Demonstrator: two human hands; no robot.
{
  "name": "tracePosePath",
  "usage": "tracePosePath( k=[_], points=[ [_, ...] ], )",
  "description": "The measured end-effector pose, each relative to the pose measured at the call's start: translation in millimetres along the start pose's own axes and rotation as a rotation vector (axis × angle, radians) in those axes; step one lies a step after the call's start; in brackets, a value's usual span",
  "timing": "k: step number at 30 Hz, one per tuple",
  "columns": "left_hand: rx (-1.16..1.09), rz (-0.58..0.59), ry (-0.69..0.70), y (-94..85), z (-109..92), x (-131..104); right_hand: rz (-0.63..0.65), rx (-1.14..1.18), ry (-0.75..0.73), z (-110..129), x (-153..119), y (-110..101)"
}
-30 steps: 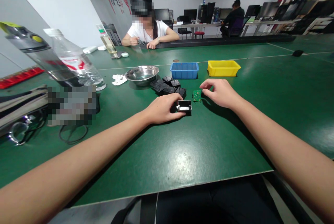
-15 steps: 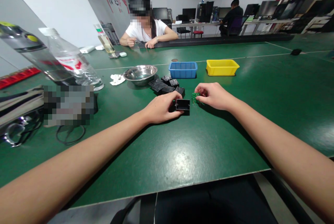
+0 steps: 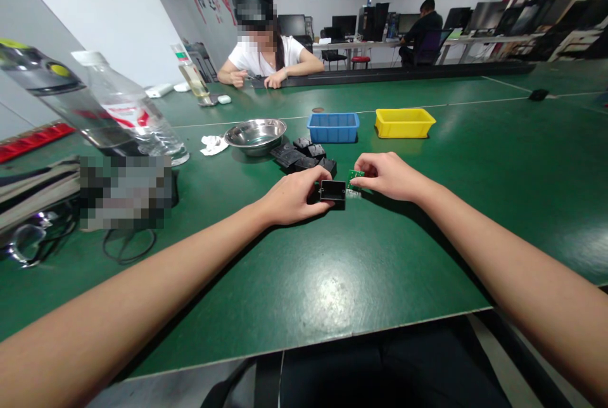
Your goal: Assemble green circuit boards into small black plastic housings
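My left hand (image 3: 300,196) grips a small black plastic box (image 3: 333,191) between thumb and fingers, its hollow side facing me. Just right of the box, my right hand (image 3: 387,175) pinches a small green circuit board (image 3: 354,178) by its edge. Pale metallic parts show along the board's lower side, too small to name. Board and box are close together but apart. Behind my left hand lies a pile of black plastic boxes (image 3: 299,153), partly hidden by my fingers.
Beyond the pile stand a steel bowl (image 3: 255,135), a blue bin (image 3: 333,128) and a yellow bin (image 3: 405,124). Crumpled tissue (image 3: 213,144) lies beside the bowl. Large bottles (image 3: 128,110) stand at the left. Across the green table (image 3: 294,306) sits a person (image 3: 268,53) with both hands at work.
My right hand has turned the circuit board, so its face and the pale parts below show more. My left hand and the black box have stayed in place.
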State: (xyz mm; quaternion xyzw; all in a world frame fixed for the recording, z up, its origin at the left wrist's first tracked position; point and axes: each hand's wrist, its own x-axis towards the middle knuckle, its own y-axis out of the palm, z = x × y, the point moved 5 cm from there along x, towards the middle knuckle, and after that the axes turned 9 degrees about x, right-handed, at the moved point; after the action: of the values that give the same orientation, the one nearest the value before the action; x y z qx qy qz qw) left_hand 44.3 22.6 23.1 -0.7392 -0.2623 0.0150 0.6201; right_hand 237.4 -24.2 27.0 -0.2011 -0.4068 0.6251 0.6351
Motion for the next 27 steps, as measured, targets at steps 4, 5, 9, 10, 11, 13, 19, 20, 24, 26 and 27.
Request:
tracePosePath(
  k=[4, 5, 9, 10, 11, 13, 19, 20, 24, 26, 27],
  points=[
    [0.002, -0.004, -0.005, -0.4, -0.3, -0.1, -0.008, -0.007, -0.005, 0.8, -0.1, -0.1],
    [0.002, -0.002, -0.006, -0.4, -0.3, -0.1, -0.011, -0.009, -0.007, 0.9, -0.2, -0.2],
    [0.0, 0.0, 0.0, -0.6, -0.7, -0.1, -0.015, -0.024, -0.004, 0.9, -0.4, -0.2],
    [0.0, -0.001, 0.001, -0.8, -0.7, -0.1, -0.017, -0.026, -0.002, 1.0, -0.5, -0.3],
    [-0.002, -0.002, 0.001, -0.9, -0.6, -0.2, -0.019, -0.027, -0.002, 1.1, -0.5, -0.4],
    [-0.007, -0.005, 0.001, -0.9, -0.4, -0.3, -0.023, -0.026, -0.004, 1.6, -0.5, -0.6],
    [-0.038, -0.062, 0.025, -1.3, 0.1, -0.6, -0.027, -0.029, -0.007, 2.5, 0.2, -0.9],
    [-0.039, -0.077, 0.03, -1.9, 0.1, -0.6, -0.028, -0.032, -0.009, 2.6, 0.3, -0.8],
    [-0.034, -0.129, 0.058, -4.9, -0.6, -0.9, -0.04, -0.031, -0.016, 3.4, 0.3, -1.0],
    [-0.047, -0.145, 0.075, -5.9, -0.8, -1.6, -0.046, -0.022, -0.017, 4.0, 0.3, -1.2],
    [-0.062, -0.149, 0.082, -6.1, -0.8, -2.0, -0.05, -0.017, -0.018, 4.4, 0.3, -1.4]
  ],
)
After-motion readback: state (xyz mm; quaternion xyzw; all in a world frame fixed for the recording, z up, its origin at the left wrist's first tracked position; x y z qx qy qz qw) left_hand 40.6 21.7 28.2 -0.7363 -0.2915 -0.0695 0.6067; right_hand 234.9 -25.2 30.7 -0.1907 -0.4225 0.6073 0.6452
